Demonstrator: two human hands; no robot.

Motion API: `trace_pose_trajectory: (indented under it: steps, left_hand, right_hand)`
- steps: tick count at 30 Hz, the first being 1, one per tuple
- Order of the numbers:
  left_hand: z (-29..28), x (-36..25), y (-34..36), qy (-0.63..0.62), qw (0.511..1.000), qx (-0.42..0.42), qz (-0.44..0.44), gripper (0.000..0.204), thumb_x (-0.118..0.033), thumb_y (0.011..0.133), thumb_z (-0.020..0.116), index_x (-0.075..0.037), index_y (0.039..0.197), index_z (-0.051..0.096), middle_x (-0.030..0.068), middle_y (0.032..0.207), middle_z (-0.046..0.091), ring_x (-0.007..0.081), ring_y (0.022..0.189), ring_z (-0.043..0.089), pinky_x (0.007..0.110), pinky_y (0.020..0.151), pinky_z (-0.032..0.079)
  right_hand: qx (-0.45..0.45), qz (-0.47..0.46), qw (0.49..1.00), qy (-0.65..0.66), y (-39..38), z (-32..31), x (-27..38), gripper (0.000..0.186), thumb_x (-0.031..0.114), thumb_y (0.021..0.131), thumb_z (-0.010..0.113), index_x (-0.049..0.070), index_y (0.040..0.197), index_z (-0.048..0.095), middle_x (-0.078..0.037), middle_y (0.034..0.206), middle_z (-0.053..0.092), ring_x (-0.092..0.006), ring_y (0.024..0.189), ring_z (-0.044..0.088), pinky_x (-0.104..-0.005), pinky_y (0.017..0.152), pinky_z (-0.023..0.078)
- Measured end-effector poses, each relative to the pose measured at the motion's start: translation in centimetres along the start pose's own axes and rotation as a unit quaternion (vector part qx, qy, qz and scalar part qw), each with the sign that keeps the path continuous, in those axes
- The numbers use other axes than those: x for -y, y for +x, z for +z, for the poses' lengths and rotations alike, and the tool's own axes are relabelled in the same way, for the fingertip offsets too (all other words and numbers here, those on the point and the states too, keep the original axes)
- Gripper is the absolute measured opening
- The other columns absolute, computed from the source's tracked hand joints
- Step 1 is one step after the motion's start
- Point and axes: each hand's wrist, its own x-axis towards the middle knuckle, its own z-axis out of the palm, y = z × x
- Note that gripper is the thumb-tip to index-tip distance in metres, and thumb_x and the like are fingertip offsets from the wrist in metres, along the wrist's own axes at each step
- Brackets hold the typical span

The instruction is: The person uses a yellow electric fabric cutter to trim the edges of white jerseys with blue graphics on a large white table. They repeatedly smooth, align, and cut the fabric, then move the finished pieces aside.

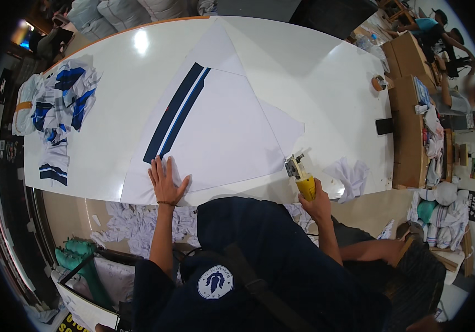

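My left hand (166, 181) lies flat with its fingers spread on white fabric (229, 127). Its fingertips touch the lower end of a navy striped band (172, 116) that rests slanted on the cloth. The fabric is spread in a large triangular shape, with its tip at the far table edge. In my right hand (317, 205) is a yellow handheld electric fabric cutter (306, 187). The cutter's metal head is at the lower right corner of the fabric. Whether its blade touches the cloth I cannot tell. A crumpled white scrap (351, 177) lies to the right of the cutter.
The white table (121, 99) carries piled white and blue fabric pieces (66, 97) at the left. A phone (384, 126) and a tape roll (378, 83) sit near its right end. Cardboard boxes (409, 133) stand beyond. Fabric scraps (138, 224) cover the floor below.
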Motion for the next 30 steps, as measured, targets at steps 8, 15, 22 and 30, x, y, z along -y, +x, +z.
trace_pose_trajectory:
  steps: [8, 15, 22, 30]
  left_hand:
    - [-0.5, -0.1, 0.6, 0.069, 0.996, 0.039, -0.042, 0.103, -0.073, 0.079, 0.066, -0.017, 0.160, 0.035, 0.0245, 0.167, 0.016, 0.0481, 0.154, 0.011, 0.064, 0.122, 0.010]
    - [0.0, 0.8, -0.4, 0.072, 0.996, 0.024, -0.043, 0.105, -0.074, 0.079, 0.066, -0.016, 0.160, 0.034, 0.0253, 0.167, 0.015, 0.0488, 0.154, 0.011, 0.064, 0.122, 0.010]
    - [-0.5, 1.4, -1.3, 0.068, 0.996, 0.023, -0.051, 0.103, -0.070, 0.079, 0.068, -0.015, 0.159, 0.035, 0.0257, 0.166, 0.017, 0.0467, 0.154, 0.014, 0.063, 0.122, 0.011]
    - [-0.1, 2.0, -1.7, 0.059, 0.998, -0.016, -0.020, 0.096, -0.065, 0.082, 0.068, -0.009, 0.155, 0.041, 0.0269, 0.163, 0.024, 0.0454, 0.152, 0.020, 0.063, 0.121, 0.015]
  right_hand:
    - [-0.010, 0.009, 1.000, 0.016, 0.1, -0.7, 0.2, 0.073, 0.036, 0.076, 0.076, 0.013, 0.139, 0.048, -0.024, 0.102, 0.072, -0.0455, 0.095, 0.070, -0.0536, 0.080, 0.055]
    - [-0.021, -0.010, 1.000, -0.003, 0.1, -1.2, 0.2, 0.074, 0.034, 0.074, 0.080, 0.009, 0.138, 0.051, -0.024, 0.108, 0.072, -0.0437, 0.097, 0.071, -0.0494, 0.083, 0.056]
    - [-0.020, -0.008, 1.000, -0.012, -0.9, -0.8, -0.5, 0.078, 0.035, 0.075, 0.080, 0.009, 0.141, 0.048, -0.026, 0.110, 0.070, -0.0447, 0.099, 0.069, -0.0513, 0.086, 0.055]
    - [-0.004, 0.025, 0.999, -0.026, -1.8, -0.4, 0.1, 0.077, 0.037, 0.078, 0.075, 0.011, 0.143, 0.044, -0.025, 0.107, 0.071, -0.0469, 0.098, 0.068, -0.0543, 0.083, 0.054]
